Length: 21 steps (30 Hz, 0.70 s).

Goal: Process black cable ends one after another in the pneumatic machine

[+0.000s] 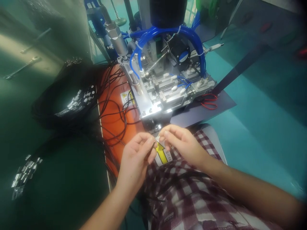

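Observation:
In the head view, my left hand (135, 158) is closed, thumb and forefinger pinching a thin black cable near its end. Pale, fine wires (157, 138) stick out of that end toward my right hand (181, 142). My right fingertips are pinched together at these wires; exactly what lies between them is partly hidden. Both hands are held close together over a label with a yellow arrow (162, 155), in front of a metal machine (165, 95) with blue air hoses (199, 41).
An orange work surface (111, 111) on the left carries loose black cables (124, 110). Cable bundles with shiny metal ends (80, 102) lie on the dark green surface farther left, with more metal ends (27, 172) nearer. A checked garment (192, 191) covers my lap.

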Motion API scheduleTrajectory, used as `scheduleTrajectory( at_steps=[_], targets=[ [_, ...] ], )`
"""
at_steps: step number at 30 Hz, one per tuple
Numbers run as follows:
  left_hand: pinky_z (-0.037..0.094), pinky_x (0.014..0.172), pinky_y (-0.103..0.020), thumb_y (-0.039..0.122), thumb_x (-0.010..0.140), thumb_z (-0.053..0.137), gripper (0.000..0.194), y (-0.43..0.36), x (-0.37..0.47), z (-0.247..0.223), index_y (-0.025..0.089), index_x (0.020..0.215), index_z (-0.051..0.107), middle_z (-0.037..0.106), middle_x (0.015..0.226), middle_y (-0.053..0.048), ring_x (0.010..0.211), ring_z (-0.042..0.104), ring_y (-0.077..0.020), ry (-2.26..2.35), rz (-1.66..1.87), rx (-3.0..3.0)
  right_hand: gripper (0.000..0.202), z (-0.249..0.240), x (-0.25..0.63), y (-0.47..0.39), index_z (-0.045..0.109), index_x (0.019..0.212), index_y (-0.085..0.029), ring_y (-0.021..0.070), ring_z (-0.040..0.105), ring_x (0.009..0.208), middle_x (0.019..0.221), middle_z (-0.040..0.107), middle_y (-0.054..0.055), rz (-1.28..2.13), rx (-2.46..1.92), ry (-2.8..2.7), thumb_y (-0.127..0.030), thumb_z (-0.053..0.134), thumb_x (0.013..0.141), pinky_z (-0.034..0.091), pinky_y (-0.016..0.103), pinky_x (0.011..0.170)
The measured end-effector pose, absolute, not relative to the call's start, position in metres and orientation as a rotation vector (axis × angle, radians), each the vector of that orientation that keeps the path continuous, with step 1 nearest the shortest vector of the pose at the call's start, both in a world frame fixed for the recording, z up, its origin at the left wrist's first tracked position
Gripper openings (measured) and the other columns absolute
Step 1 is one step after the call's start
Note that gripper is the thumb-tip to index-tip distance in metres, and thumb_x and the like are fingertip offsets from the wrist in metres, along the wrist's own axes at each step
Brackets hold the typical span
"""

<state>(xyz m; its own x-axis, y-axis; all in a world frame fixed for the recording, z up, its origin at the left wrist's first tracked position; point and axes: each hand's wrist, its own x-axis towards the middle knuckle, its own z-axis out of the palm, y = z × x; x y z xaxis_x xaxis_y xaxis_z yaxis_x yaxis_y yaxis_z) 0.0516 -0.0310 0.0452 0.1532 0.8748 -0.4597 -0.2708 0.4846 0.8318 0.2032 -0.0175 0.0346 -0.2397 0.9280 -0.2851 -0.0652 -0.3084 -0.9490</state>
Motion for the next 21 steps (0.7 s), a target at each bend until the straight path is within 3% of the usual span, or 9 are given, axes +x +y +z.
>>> scheduleTrajectory(
  at_steps=[8, 17, 21],
  targets=[
    [0.028, 0.051, -0.017, 0.032, 0.08, 0.068, 0.021, -0.032, 0.054, 0.043, 0.016, 0.078, 0.054, 0.044, 0.051, 0.007, 0.046, 0.033, -0.0041, 1.147, 0.946, 0.627, 0.011, 0.027, 0.196, -0.028, 0.061, 0.075, -0.017, 0.0118, 0.056, 0.063, 0.07, 0.063, 0.0, 1.411, -1.292, -1.299, -0.022, 0.06, 0.085, 0.045, 0.024, 0.058],
    [0.028, 0.048, -0.017, 0.029, 0.078, 0.071, 0.02, -0.029, 0.054, 0.043, 0.016, 0.087, 0.06, 0.047, 0.056, 0.006, 0.046, 0.035, -0.0031, 1.123, 0.883, 0.641, 0.013, 0.025, 0.2, -0.029, 0.061, 0.075, -0.018, 0.0129, 0.057, 0.067, 0.072, 0.063, -0.001, 1.315, -1.348, -1.411, -0.022, 0.057, 0.087, 0.046, 0.026, 0.065],
    [0.026, 0.047, -0.017, 0.025, 0.075, 0.073, 0.016, -0.03, 0.055, 0.041, 0.015, 0.081, 0.062, 0.042, 0.049, 0.008, 0.043, 0.034, -0.0027, 1.177, 0.897, 0.673, 0.013, 0.026, 0.203, -0.028, 0.062, 0.075, -0.019, 0.0129, 0.058, 0.067, 0.072, 0.064, -0.001, 1.277, -1.356, -1.483, -0.021, 0.056, 0.087, 0.046, 0.026, 0.065]
  ],
)
